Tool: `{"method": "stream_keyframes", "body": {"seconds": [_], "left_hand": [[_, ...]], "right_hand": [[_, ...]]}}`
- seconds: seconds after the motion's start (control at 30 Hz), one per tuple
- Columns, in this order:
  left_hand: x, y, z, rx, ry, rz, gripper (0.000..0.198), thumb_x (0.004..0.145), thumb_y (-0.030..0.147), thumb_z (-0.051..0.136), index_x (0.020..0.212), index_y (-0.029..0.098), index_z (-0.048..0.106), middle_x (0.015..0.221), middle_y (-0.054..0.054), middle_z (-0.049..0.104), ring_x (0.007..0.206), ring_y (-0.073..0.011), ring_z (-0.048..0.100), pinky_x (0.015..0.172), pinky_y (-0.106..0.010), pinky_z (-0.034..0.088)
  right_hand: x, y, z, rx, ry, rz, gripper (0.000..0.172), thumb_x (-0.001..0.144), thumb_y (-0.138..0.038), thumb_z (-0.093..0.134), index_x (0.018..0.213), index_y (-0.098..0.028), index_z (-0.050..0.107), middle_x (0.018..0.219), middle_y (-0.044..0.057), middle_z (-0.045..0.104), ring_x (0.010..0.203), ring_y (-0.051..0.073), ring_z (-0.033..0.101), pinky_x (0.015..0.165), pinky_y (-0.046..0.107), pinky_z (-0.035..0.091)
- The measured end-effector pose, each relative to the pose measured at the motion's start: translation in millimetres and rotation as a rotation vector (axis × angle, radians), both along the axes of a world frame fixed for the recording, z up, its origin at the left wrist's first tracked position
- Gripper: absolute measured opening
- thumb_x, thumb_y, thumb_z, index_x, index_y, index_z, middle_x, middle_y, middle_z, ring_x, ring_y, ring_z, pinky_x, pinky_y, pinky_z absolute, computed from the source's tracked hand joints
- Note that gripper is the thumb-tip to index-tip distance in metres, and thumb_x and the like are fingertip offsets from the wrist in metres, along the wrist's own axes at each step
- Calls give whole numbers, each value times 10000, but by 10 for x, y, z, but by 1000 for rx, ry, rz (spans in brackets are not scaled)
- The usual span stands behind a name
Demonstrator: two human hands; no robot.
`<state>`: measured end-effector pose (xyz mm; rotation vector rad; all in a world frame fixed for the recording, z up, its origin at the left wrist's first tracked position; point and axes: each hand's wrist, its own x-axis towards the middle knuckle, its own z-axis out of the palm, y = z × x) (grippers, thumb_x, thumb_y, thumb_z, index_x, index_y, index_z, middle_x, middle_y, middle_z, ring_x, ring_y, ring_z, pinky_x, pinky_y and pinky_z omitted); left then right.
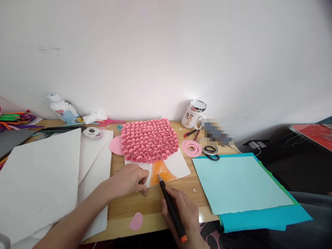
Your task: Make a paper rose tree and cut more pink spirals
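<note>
A white sheet of paper (178, 164) lies on the table, its upper part covered with rows of rolled pink paper flowers (149, 138). Below them a trunk shape is coloured orange (161, 170) on the sheet. My right hand (183, 209) grips a black marker (171, 207) with an orange end cap, its tip touching the orange area. My left hand (132, 180) presses on the sheet's lower left edge, fingers curled and thumb close to the paper's border. A pink paper disc (116, 145) sticks out at the left from under the flowers.
White sheets (52, 180) are stacked at left, a white tape dispenser (92, 132) on them. Behind are a bottle (63, 109), pink scissors (110, 121) and a mug (193, 114). At right lie a pink paper spiral (191, 148), black-handled scissors (211, 152) and blue paper (241, 183). A pink scrap (136, 221) lies in front.
</note>
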<state>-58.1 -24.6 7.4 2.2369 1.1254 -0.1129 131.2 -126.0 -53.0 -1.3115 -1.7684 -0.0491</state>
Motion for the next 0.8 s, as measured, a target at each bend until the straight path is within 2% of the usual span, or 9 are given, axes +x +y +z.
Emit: {"method": "stream_keyframes", "body": {"seconds": [0.13,0.33,0.5,0.67,0.8], "left_hand": [[-2,-4,-7,0,16,7,357,698,363,723,577,162,454,616,50,557,635,-121,485,579,-246,247],[-19,-10,-34,5,4,5,349,701,370,721,585,163,465,603,53,554,622,-117,479,585,-247,252],[-19,-5,-27,-3,16,3,339,718,378,695,579,165,471,632,42,575,649,-127,491,590,-252,259],[-12,0,-33,-1,17,5,329,728,377,682,579,169,476,595,43,546,610,-123,473,573,-254,251],[-20,0,-56,10,8,3,340,717,388,695,576,168,478,605,43,546,614,-121,470,575,-253,252]], "right_hand": [[81,10,56,-79,-38,1,212,836,-167,533,1048,-165,550,777,70,691,656,182,679,589,268,565],[-23,29,16,25,14,9,187,838,-176,504,1013,-166,569,721,63,681,611,185,668,555,275,556],[56,33,76,-81,-20,6,206,843,-177,533,1047,-174,560,784,69,699,650,183,682,591,270,565],[3,53,94,5,-15,40,207,831,-149,520,1033,-170,562,753,66,701,620,177,682,563,257,566],[28,67,93,-72,-33,16,203,840,-165,526,1041,-172,555,775,69,700,637,181,683,570,262,562]]}}
